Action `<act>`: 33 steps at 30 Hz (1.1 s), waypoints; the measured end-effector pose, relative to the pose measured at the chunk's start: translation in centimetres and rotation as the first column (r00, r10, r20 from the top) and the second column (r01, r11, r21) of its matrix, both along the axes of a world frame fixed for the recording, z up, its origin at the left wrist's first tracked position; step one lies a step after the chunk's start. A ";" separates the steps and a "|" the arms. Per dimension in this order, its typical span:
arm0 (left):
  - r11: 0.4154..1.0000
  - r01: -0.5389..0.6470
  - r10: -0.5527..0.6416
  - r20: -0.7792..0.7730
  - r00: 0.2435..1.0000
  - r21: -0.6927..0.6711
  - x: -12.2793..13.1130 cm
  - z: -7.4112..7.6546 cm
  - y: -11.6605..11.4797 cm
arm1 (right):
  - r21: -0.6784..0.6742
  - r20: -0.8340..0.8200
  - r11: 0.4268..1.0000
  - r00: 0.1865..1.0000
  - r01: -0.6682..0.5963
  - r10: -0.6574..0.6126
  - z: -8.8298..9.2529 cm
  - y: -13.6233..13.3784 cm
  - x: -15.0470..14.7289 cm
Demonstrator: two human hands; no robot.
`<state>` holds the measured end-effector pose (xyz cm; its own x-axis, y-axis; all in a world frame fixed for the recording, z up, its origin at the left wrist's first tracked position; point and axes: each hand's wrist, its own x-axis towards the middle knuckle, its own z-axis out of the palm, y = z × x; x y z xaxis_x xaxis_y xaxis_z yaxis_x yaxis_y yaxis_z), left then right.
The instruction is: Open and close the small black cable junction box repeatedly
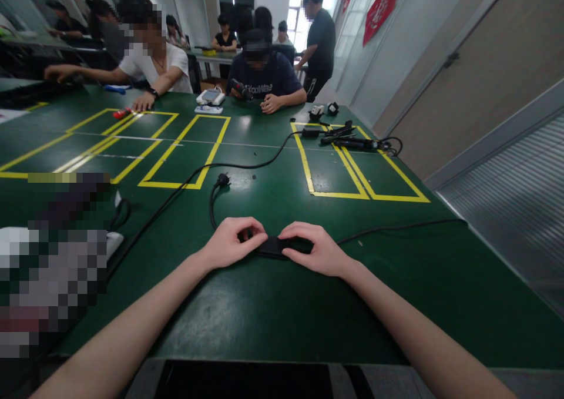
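A black power adapter (272,247) lies on the green table in front of me. The fingers and thumb of my left hand (232,241) close on its left end. At the other end, my right hand (315,248) pinches it in the same way. From behind my left hand a black cord curves up to a power plug (223,180) on the tabletop. A thin black cable (405,226) runs from beside my right hand to the table's right edge. My hands cover both ends of the adapter.
Yellow tape rectangles (183,185) mark the green table (282,322). A long black cable (247,166) crosses it towards a bundle of black cables and tools (352,143). Blurred-out items (57,281) lie at the left. Across the table sit two people, one holding a dark tool (241,89).
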<state>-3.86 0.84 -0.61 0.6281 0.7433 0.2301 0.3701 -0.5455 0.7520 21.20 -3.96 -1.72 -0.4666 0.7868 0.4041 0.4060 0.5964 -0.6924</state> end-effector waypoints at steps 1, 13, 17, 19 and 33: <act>0.997 0.028 -0.025 -0.036 0.999 0.070 0.0 -0.1 -0.1 | 0.002 0.012 1.000 1.000 0.000 0.000 0.0 0.0 0.0; 0.903 0.195 -0.027 -0.403 0.915 0.382 1.6 -0.7 -1.7 | 0.146 0.354 0.989 0.935 -0.030 -0.024 0.1 -0.7 -1.1; 0.915 0.179 -0.011 -0.422 0.907 0.362 1.7 -0.3 -1.4 | 0.191 0.450 0.982 0.889 -0.002 -0.086 -0.3 -0.4 -1.0; 0.920 0.172 -0.007 -0.425 0.905 0.353 1.8 -0.2 -1.2 | 0.208 0.496 0.978 0.861 0.006 -0.111 -0.5 -0.4 -1.1; 0.898 0.291 -0.095 -0.499 0.861 0.331 0.9 0.0 -0.1 | 0.205 0.543 0.978 0.836 -0.043 -0.077 0.2 -0.5 -1.1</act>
